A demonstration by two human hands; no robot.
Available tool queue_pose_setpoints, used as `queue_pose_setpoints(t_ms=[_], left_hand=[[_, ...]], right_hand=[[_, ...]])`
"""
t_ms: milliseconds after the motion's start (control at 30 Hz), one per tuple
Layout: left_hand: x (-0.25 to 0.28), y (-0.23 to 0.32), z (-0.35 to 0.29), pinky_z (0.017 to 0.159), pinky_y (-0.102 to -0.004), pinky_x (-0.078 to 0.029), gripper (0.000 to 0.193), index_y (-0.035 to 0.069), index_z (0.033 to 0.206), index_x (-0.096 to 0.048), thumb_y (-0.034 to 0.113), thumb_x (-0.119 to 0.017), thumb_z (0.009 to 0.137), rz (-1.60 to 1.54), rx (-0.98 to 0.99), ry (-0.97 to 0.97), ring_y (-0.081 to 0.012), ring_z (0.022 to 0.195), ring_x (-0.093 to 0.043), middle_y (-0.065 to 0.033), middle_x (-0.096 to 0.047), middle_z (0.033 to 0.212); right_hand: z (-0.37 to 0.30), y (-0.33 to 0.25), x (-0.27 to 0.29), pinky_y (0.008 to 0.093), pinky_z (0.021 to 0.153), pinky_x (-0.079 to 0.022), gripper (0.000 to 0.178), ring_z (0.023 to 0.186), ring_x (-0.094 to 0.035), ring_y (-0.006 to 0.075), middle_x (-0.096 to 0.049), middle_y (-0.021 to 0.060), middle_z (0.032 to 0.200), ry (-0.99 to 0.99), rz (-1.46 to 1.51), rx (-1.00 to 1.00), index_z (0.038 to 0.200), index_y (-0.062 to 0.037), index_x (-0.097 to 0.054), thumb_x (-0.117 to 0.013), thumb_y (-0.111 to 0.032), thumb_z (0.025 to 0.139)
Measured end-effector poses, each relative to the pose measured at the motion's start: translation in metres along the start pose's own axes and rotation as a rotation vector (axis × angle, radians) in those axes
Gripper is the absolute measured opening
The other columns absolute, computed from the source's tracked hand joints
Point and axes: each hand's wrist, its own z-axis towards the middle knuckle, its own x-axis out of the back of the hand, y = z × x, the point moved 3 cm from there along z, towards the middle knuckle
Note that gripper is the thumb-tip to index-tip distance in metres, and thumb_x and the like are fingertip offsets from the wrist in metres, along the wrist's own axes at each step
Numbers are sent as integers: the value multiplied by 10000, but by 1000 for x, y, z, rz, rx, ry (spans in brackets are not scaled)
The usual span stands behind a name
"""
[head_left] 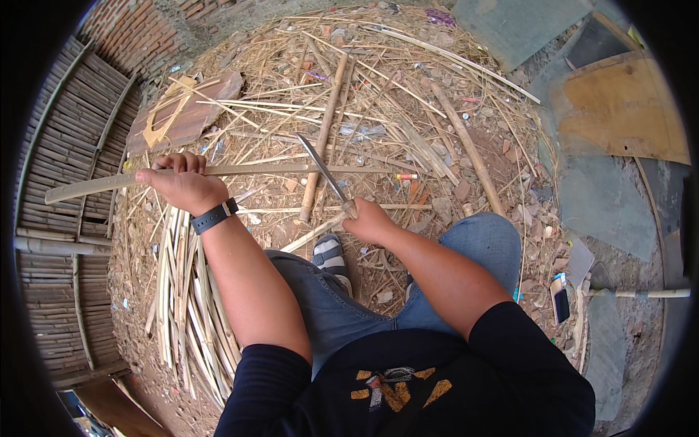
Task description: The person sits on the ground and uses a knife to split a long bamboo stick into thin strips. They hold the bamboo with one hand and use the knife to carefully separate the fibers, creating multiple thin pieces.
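Observation:
My left hand (186,182) is closed around a long split bamboo strip (255,170), which lies crosswise in front of me and sticks out on both sides of the hand. In my right hand (369,221) is a long-bladed knife (320,164), gripped by its handle. Its blade slants up and to the left, and in this view it crosses the bamboo strip; whether the two touch I cannot tell. Beneath the strip a thick bamboo pole (326,135) rests on the ground, pointing away from me.
A bundle of split bamboo strips (191,306) lies at my left, beside a bamboo slat wall (76,182). Ahead, loose sticks and another pole (470,149) litter the dirt. Grey sheets (608,204) and a phone (560,302) lie at the right. A brick wall (135,40) stands behind.

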Motion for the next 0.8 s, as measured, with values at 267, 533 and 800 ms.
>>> queue_pose_setpoints(t_ms=[267,533,800], left_hand=[[-1,1,-2,480,-255,-214,523,153,819,-406,640,-316,987,5,-4,2,-105,499,-250,23,-312,606],[0,0,-1,480,-258,-222,516,152,822,-401,637,-334,985,7,1,4,-105,499,-253,26,-308,606],[0,1,-2,481,-262,-224,502,147,823,-393,622,-363,986,15,-13,2,-106,502,-261,26,-306,609]], right_hand=[[-1,-2,1,462,841,-494,453,962,-633,421,-641,290,991,2,-4,1,1042,62,-555,-682,-281,775],[-1,-1,1,458,839,-497,460,958,-637,416,-644,286,990,1,-27,-3,1044,64,-555,-686,-285,775],[-2,-3,2,459,858,-497,473,982,-634,417,-645,287,1012,-3,-45,1,1065,62,-559,-683,-291,777]])
